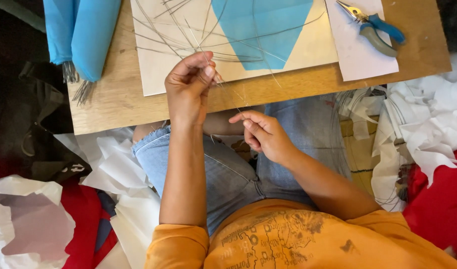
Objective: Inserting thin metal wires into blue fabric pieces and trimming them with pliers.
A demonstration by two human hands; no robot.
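Above a wooden surface (114,99), the left hand (188,87) pinches the upper part of a thin wire (223,89) between thumb and fingers, and the right hand (263,132) grasps its lower end over a lap in jeans. Loose wires (168,37) lie on a pale sheet (153,74) beside a blue paper shape (261,30), with pliers (375,27) near the far right corner.

You pinch a thin, shiny metal wire (228,97) between your left hand (188,84) and right hand (263,134). The table (114,99) is matt raw wood; at its far right corner lie steel pliers (373,27) with smooth plastic handles. Blue tissue paper (261,30) looks matt.
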